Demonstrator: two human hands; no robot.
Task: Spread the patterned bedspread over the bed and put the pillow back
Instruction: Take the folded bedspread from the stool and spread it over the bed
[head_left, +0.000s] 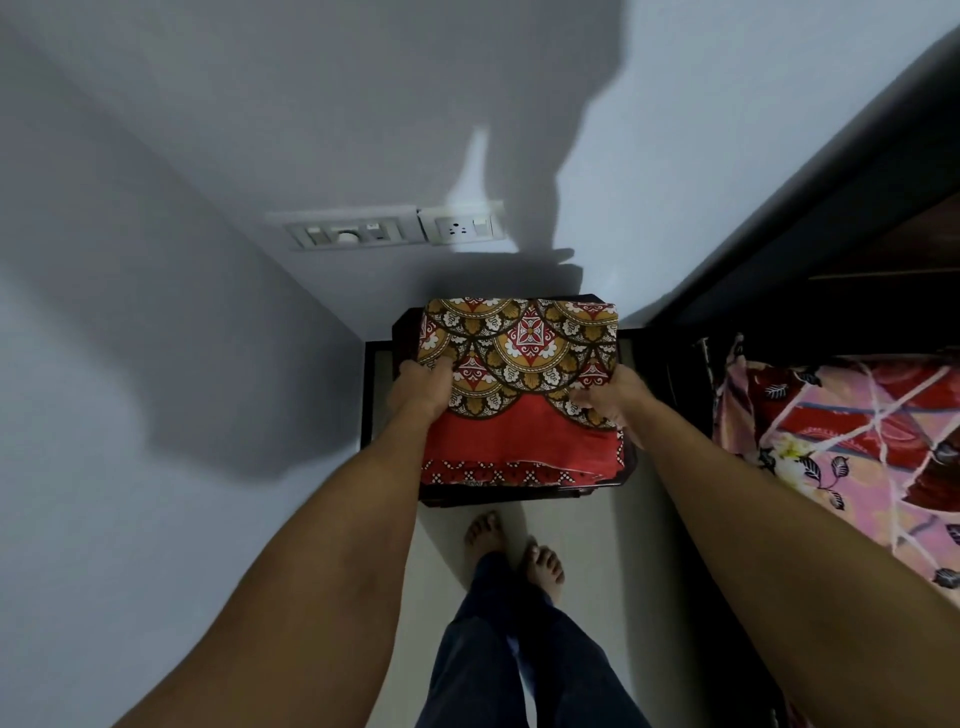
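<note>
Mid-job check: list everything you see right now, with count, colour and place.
folded bedspread: one, red with a gold, white and brown scallop pattern, on the stool, centre
stool: one, dark, against the wall, under the bedspread
switch plate: one, white, on the wall above the stool
socket plate: one, white, just right of the switch plate
floral bedding: pink and red, on the bed at right
wooden frame: one, dark, upper right
floor: pale, around the stool
left hand: grips the bedspread's left edge
right hand: grips its right edge
feet: two, bare, on the floor below the stool
</note>
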